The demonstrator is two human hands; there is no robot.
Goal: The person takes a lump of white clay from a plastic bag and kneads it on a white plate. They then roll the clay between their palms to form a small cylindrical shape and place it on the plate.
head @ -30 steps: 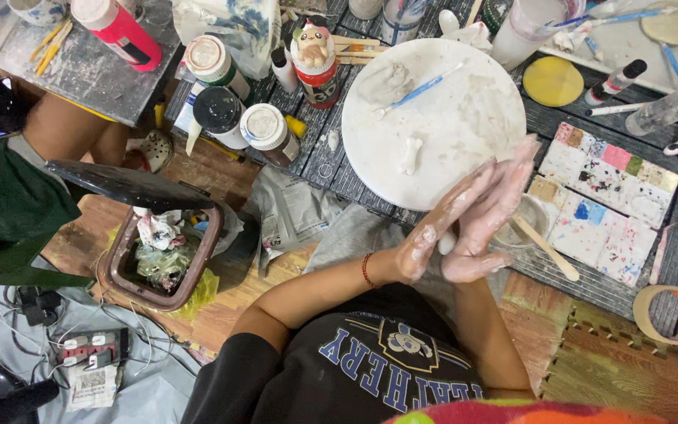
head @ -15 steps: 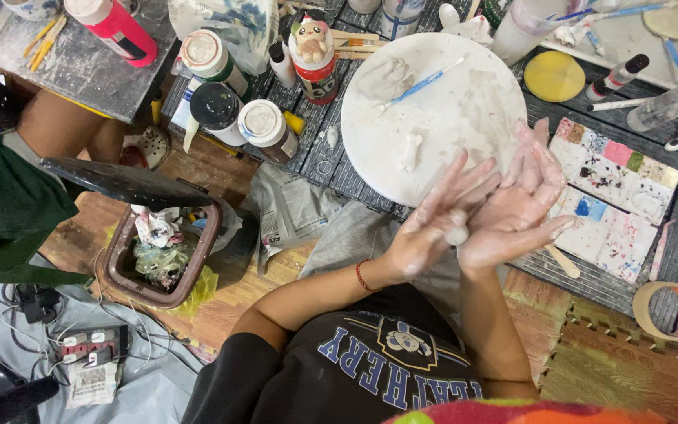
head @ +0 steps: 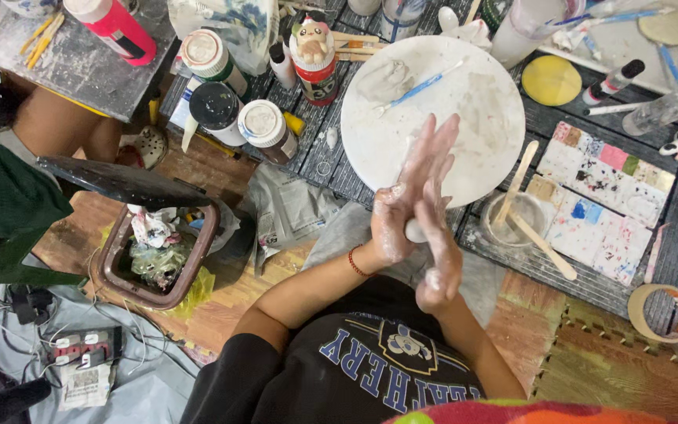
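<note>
Pressed palm to palm, both hands make one grip around a small pale lump of clay (head: 415, 231), only a rounded edge of which shows between them. Left hand (head: 402, 206) points its clay-smeared fingers up and away; right hand (head: 439, 243) lies across it, heel toward the body, also whitened with clay. A thin red bracelet (head: 354, 262) circles the left wrist.

Just beyond the hands, partly under the fingertips, sits a round white clay-smeared board (head: 480, 102) on the dark slatted worktop (head: 319, 149). A grey wad of clay (head: 383, 80) and a blue-handled tool (head: 421, 86) lie on its far side. To the right, near the hands, a clear glass cup (head: 504, 228) holds two flat wooden sticks (head: 521, 174) – past it lies a paint-spotted tile palette (head: 602, 188).

To the left, on the floor, a brown waste bin (head: 111, 271) stands full of scraps. Farther off stand white-lidded paint jars (head: 260, 124), a yellow disc (head: 551, 80) and a red bottle (head: 115, 27).
</note>
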